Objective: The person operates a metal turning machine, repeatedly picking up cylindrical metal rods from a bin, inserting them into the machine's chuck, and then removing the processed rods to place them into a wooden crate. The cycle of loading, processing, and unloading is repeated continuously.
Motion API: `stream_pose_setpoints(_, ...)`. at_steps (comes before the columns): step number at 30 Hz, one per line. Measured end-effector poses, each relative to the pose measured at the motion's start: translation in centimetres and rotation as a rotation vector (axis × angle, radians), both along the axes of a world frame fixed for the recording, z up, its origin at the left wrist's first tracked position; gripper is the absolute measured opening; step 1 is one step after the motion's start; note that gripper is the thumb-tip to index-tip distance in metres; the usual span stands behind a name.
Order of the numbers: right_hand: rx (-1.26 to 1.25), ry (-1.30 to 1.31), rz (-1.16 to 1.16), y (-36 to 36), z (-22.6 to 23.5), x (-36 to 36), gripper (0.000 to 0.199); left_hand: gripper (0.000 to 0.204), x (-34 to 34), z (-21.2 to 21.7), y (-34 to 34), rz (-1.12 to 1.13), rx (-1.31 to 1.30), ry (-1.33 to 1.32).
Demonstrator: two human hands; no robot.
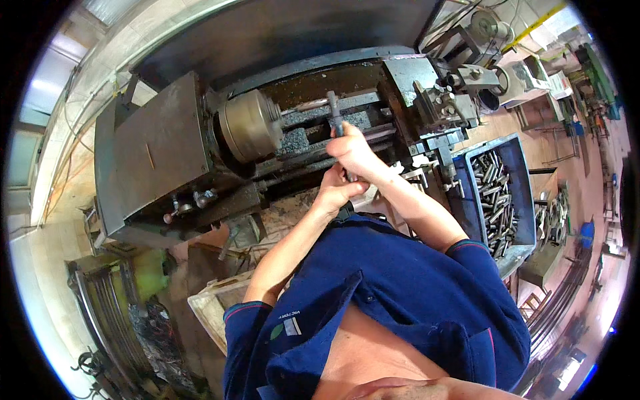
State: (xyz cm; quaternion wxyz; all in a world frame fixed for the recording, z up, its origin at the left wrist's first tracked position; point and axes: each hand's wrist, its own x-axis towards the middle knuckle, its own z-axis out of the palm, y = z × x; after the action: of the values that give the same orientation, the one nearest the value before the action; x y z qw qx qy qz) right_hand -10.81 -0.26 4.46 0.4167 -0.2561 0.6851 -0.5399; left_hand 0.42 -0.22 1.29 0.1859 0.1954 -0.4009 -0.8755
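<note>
Both hands hold one dark metal rod [335, 113] over the lathe bed [303, 137]: right hand [355, 150] is closed around its middle, left hand [335, 191] grips the lower end. Rod's top end points up, just right of the chuck [250, 125]. Blue crate [510, 153] w/ metal pieces stands at the right.

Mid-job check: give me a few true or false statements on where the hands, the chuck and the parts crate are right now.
1. Both hands grip the dark rod-like tool over the lathe bed. True: right hand higher, left hand lower.
2. The chuck lies right of the hands. False: it lies to their left.
3. The blue crate holds metal rods. True.
4. The crate stands on the person's left. False: on their right.
</note>
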Motion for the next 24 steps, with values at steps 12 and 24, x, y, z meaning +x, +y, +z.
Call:
stream_pose_setpoints(12,0.034,0.068,-0.009,-1.1,1.5,1.4,0.018,0.032,1.1,1.4,-1.2,-0.027,-0.056,-0.051)
stream_pose_setpoints(24,0.06,0.108,0.045,-0.7,0.8,0.6,0.022,0.053,0.6,0.0,-1.3,-0.106,-0.059,-0.022)
